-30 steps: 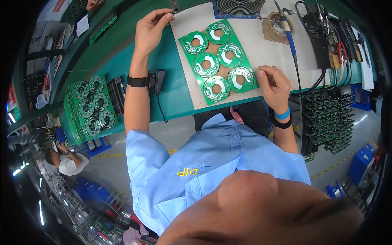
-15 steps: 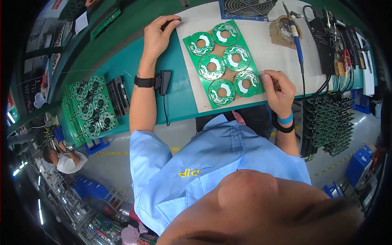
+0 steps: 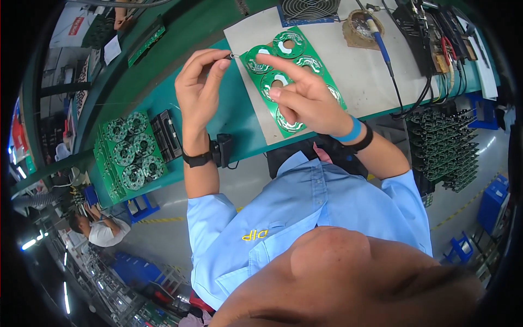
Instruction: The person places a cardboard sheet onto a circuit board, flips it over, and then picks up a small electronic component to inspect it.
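1. Green circuit panel point(image 3: 294, 76) lies flat on the worktop's grey mat point(image 3: 359, 71).
2. Left hand point(image 3: 199, 90) pinches a small metal part point(image 3: 233, 55) at the panel's edge (kind unclear).
3. Right hand point(image 3: 308, 98), fingers spread, presses the panel, likely steadying it.

Green circuit panel point(image 3: 289, 71) – white ring patterns; blue wristband point(image 3: 350, 131).

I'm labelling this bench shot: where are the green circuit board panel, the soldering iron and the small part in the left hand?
green circuit board panel point(image 3: 255, 64): head view, upper-left ring
soldering iron point(image 3: 381, 42): head view, blue handle
small part point(image 3: 233, 55): head view, metal tip
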Demonstrator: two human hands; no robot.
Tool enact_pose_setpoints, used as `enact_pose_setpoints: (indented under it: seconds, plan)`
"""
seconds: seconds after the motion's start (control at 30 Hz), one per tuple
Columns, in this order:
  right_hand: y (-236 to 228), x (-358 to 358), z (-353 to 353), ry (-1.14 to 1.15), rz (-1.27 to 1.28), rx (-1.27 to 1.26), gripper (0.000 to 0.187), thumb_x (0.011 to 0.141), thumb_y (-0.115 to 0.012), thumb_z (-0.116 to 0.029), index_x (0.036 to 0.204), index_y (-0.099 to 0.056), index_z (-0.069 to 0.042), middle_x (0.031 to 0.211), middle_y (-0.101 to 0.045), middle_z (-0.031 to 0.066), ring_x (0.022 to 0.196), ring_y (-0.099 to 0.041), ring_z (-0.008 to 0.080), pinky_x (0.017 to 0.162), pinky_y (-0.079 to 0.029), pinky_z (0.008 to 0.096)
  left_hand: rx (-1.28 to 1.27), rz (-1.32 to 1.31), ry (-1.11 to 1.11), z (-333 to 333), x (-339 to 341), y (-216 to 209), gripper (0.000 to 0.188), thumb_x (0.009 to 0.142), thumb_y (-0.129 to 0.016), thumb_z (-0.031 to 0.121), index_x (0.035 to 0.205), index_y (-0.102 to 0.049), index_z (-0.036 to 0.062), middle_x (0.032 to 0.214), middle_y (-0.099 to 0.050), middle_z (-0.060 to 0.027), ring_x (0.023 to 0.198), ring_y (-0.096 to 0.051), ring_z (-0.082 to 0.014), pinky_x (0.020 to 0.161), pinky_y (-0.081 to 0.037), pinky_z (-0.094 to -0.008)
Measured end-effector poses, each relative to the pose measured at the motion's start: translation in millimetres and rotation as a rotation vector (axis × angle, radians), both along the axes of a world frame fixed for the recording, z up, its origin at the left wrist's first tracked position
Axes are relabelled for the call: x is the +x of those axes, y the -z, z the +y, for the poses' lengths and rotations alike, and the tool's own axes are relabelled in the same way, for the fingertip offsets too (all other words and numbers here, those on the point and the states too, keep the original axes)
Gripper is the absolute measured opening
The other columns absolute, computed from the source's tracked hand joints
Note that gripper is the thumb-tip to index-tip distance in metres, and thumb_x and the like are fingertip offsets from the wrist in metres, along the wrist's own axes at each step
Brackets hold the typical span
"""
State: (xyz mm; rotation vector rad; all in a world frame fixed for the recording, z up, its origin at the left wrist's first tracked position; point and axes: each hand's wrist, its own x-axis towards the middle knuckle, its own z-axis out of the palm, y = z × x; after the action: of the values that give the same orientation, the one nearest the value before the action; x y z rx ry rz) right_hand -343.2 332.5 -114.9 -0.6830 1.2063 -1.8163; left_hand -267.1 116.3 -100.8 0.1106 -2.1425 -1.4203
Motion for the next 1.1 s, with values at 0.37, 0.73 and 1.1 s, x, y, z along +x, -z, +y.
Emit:
enact_pose_setpoints:
  seconds: [0.37, 0.73, 1.1]
  plan:
    - [6, 23, -25, -0.076, -0.035, -0.077, 0.054, 0.098, -0.05, -0.009, 0.15, -0.037, -0.007, 0.057, -0.045, -0.0056, 0.049, -0.038, 0.0026, 0.046, -0.029, 0.0204, 0.047, -0.005, -0.012, 6, 34, -3, 0.013, 0.091, -0.069, 0.002, 0.103, -0.07, -0.003, 0.1, -0.065, -0.0083, 0.089, -0.062, -0.0126, 0.076, -0.05, -0.0233]
    - [8, 26, -21, -0.033, 0.008, -0.038, 0.052, 0.098, -0.05, -0.006, 0.149, -0.039, -0.007, 0.056, -0.043, -0.007, 0.049, -0.037, 0.0021, 0.047, -0.029, 0.0203, 0.044, -0.012, -0.003, 8, 38, 0, 0.012, 0.091, -0.069, 0.003, 0.102, -0.07, -0.0022, 0.1, -0.066, -0.008, 0.09, -0.062, -0.0129, 0.077, -0.05, -0.0243]
    - [14, 14, 3, 0.046, -0.021, -0.052, 0.051, 0.099, -0.051, -0.008, 0.149, -0.039, -0.007, 0.059, -0.044, -0.0061, 0.05, -0.037, 0.0016, 0.047, -0.028, 0.0196, -0.01, 0.026, -0.109, -19, 35, -7, 0.012, 0.09, -0.069, 0.004, 0.101, -0.071, -0.0007, 0.098, -0.067, -0.007, 0.088, -0.063, -0.0118, 0.077, -0.05, -0.0239]
